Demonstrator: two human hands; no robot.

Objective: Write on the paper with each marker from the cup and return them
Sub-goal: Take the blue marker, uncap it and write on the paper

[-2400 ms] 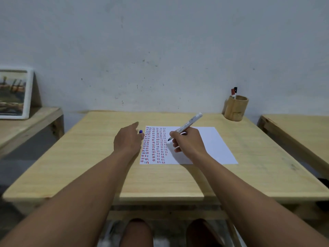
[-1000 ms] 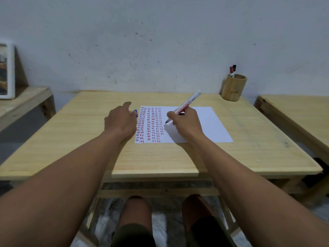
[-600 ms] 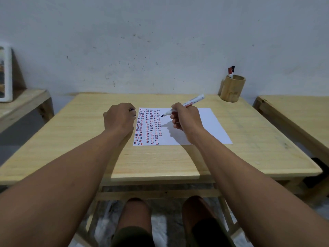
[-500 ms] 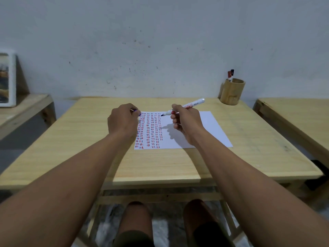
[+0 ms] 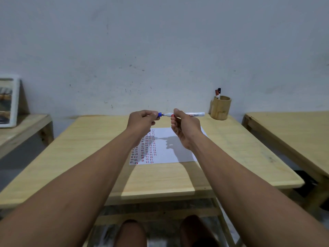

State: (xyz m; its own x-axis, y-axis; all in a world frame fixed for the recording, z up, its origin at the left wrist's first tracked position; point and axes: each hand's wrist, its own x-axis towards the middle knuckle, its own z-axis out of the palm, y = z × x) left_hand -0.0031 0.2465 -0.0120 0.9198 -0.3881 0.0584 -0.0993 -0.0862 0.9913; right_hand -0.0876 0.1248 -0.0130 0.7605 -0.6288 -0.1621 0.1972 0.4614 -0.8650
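My right hand (image 5: 184,127) holds a white marker (image 5: 193,114) level above the table, its tip pointing left. My left hand (image 5: 140,122) pinches the blue cap (image 5: 159,114) right at that tip; whether the cap is fully seated I cannot tell. Below both hands lies the white paper (image 5: 170,148), its left part filled with columns of short red and blue strokes. The wooden cup (image 5: 220,107) stands at the table's far right corner with two markers (image 5: 218,93) sticking out, one red-capped and one black-capped.
The wooden table (image 5: 89,148) stands against a grey wall. A second table (image 5: 293,132) is close on the right, across a narrow gap. On the left a lower bench (image 5: 23,125) carries a framed picture (image 5: 8,102). My knees show under the table's front edge.
My right hand lifted the marker off the paper and turned it level. My left hand rose from the paper's edge with the blue cap and met the marker's tip.
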